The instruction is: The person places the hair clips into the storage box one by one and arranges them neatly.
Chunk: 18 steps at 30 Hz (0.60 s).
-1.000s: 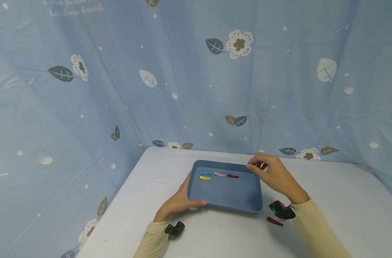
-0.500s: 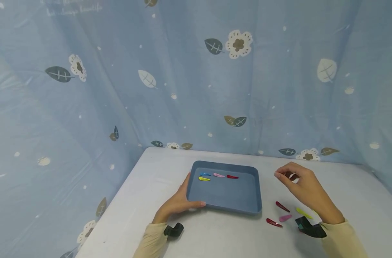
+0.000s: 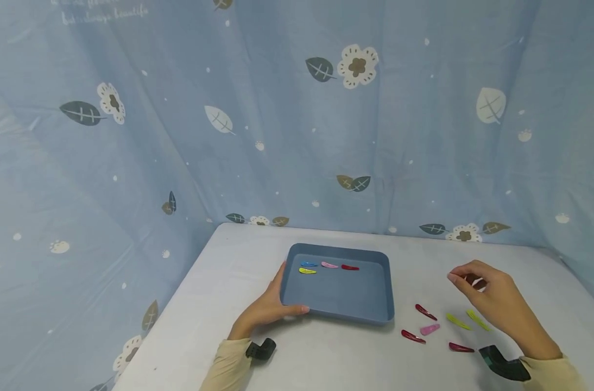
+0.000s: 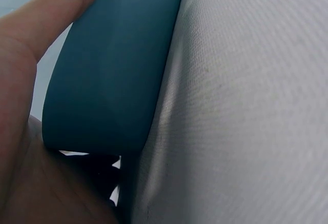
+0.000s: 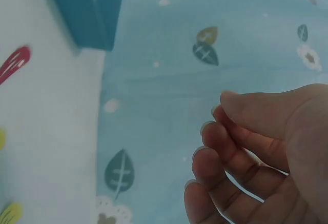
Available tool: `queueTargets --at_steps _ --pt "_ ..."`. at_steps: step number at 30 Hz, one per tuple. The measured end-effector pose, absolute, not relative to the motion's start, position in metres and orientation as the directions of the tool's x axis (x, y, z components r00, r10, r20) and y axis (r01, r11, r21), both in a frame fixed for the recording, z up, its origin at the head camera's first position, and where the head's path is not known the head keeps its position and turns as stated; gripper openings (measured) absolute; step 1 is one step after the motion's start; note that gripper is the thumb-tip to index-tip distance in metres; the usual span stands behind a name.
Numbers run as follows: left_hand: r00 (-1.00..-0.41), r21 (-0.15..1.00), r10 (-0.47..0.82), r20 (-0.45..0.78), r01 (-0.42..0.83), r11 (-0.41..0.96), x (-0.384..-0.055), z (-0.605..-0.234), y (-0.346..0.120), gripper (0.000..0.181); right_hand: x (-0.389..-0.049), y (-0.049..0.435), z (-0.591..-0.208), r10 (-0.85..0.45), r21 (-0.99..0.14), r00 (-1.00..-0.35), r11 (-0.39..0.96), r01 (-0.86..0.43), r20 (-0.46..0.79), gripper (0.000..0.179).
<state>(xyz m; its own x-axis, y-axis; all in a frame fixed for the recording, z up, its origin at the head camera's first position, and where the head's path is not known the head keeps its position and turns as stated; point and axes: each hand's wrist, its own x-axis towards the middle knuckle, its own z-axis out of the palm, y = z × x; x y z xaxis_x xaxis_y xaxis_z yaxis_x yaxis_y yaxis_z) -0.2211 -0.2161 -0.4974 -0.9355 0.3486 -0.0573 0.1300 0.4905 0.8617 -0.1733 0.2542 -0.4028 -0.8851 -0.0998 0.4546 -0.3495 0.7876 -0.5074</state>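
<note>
My left hand (image 3: 270, 307) grips the near left corner of a blue-grey tray (image 3: 346, 315). Its thumb lies along the tray's front wall, with the fingers at the left side. In the tray lie a blue hair clip (image 3: 309, 264), a pink one (image 3: 329, 265), a dark red one (image 3: 349, 267) and a yellow hair clip (image 3: 307, 271) below the blue. Over the table, right of the tray, hovers my right hand (image 3: 492, 293). In the right wrist view its fingers (image 5: 207, 165) are loosely curled, thumb tip by the index finger, holding nothing.
Several loose hair clips lie on the white table (image 3: 355, 358) between tray and right hand: dark reds (image 3: 413, 336), a pink (image 3: 430, 329) and yellow-green ones (image 3: 458, 321). A patterned blue curtain (image 3: 277, 108) hangs behind and at the left.
My right hand has moved from the tray's far right corner out to the right and toward me, uncovering the loose hair clips. The left hand stays on the tray.
</note>
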Motion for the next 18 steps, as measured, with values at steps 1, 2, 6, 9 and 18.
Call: queueTargets --at_steps 1,2,6,9,18 --pt "-0.935 0.859 0.348 -0.062 0.127 0.495 -0.221 -0.497 -0.216 0.136 -0.172 0.258 -0.405 -0.091 -0.506 -0.886 0.792 -0.341 0.454 0.006" --pt "-0.934 0.860 0.352 -0.058 0.132 0.492 -0.221 -0.497 -0.215 0.137 -0.171 0.262 -0.407 -0.081 -0.505 -0.888 0.797 -0.330 0.452 0.006" --pt "-0.935 0.859 0.349 -0.059 0.131 0.495 -0.222 -0.494 -0.213 0.137 -0.167 0.274 -0.417 -0.044 -0.506 -0.906 0.818 -0.274 0.421 0.007" --pt "-0.940 0.850 0.336 -0.069 0.121 0.512 -0.223 -0.494 -0.213 0.138 -0.165 0.282 -0.425 -0.018 -0.497 -0.921 0.837 -0.227 0.389 0.009" --pt "-0.939 0.853 0.332 -0.089 0.100 0.512 -0.223 -0.498 -0.216 0.138 -0.162 0.295 -0.448 0.031 -0.491 -0.964 0.865 -0.106 0.263 0.015"
